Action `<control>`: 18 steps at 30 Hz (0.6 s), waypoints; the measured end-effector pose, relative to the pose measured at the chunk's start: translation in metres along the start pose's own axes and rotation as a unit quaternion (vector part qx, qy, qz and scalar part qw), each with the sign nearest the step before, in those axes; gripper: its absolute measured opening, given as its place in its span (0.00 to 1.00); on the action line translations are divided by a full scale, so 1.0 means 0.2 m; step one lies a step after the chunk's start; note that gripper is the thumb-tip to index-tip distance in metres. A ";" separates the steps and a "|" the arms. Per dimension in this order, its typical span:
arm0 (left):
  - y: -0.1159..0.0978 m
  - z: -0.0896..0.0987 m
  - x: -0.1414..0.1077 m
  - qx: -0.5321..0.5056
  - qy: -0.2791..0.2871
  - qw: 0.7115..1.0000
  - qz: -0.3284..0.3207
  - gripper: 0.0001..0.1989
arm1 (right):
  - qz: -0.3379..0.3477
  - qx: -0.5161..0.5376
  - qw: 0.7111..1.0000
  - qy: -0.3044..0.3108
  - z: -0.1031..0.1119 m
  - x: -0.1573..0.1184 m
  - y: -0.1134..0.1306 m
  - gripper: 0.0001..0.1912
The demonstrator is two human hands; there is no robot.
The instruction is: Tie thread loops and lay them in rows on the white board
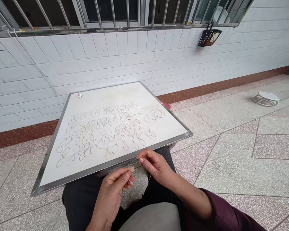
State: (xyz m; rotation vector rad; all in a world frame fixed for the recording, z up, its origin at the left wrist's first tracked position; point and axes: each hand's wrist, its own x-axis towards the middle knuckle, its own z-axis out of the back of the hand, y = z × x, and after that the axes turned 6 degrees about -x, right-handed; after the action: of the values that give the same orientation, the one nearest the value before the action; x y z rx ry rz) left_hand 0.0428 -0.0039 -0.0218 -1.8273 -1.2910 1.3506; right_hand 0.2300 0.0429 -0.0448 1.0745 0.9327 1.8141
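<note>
Just off the table's near edge, above my lap, my left hand [115, 187] pinches a thin pale cord [133, 161] together with a small tan piece [132, 168] between thumb and forefinger. To its right, my right hand [157, 167] holds the same cord pinched between thumb and index finger. The cord arcs between both hands, and part of it hangs below the right one. Whether it is string or wire is too fine to tell. Rows of similar thin twisted loops [125, 147] lie on the white table [54, 175] in front of me, many in figure-eight shapes.
Several rounder loops [154, 115] overlap at the table's right side. A small red and white object [80, 96] sits near the far left corner. Beyond stands a white tiled wall [110, 69] with a hanging patterned bag [209, 37]. A low chair [267, 98] stands on the floor at right.
</note>
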 end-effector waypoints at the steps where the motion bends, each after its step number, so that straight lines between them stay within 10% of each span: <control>1: 0.00 0.00 0.00 0.007 0.006 1.000 0.003 0.18 | 0.014 -0.015 1.000 0.007 0.01 0.01 0.00 0.05; 18: 0.04 0.05 0.01 0.061 0.064 0.996 0.031 0.13 | 0.121 -0.087 0.984 0.098 0.06 0.03 -0.03 0.07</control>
State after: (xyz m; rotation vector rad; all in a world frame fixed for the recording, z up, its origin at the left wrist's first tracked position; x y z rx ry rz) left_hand 0.0362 -0.0068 -0.0323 -1.8506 -1.0701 1.2936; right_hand 0.2410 0.0534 -0.0424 0.9438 0.7632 2.1905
